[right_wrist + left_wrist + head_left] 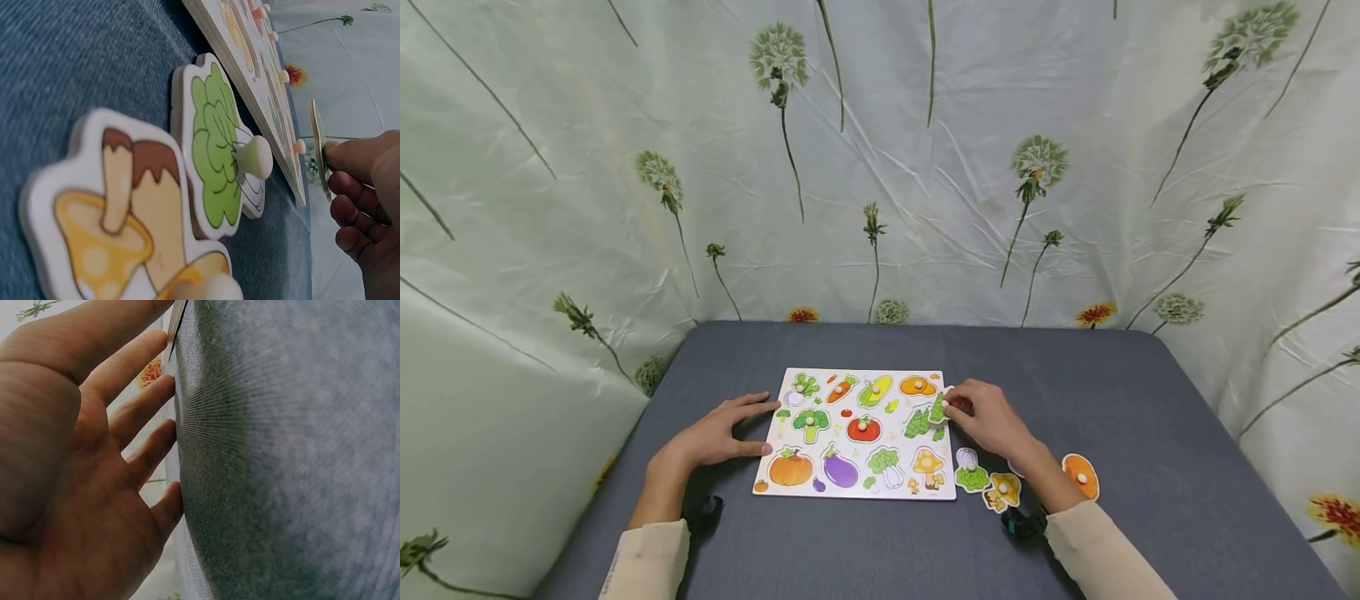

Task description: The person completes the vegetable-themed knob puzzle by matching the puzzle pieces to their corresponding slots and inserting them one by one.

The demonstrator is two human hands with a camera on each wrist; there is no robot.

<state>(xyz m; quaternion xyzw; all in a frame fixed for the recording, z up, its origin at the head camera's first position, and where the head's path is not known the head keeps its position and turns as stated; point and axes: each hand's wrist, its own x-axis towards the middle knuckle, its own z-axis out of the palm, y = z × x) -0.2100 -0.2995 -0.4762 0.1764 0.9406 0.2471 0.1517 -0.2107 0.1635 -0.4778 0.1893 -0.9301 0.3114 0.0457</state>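
Observation:
A white vegetable puzzle board (838, 433) lies on the table. My left hand (718, 435) rests at its left edge, fingers extended and thumb apart, touching the edge. Over the board's right side, my right hand (992, 417) pinches a green vegetable puzzle piece (937, 410) between thumb and fingers. That piece (319, 150) appears tilted, nearly edge-on, in the right wrist view. Beneath it on the board is a printed green vegetable picture (917, 422). Knobbed broccoli (810, 425) and tomato (863, 429) pieces sit in the board.
Right of the board lie a leafy green piece (972, 472), a mushroom piece (1004, 490) and an orange piece (1081, 477). Another piece (1015, 468) is mostly hidden under the right forearm. A flowered curtain (955, 217) hangs behind the grey table (850, 550).

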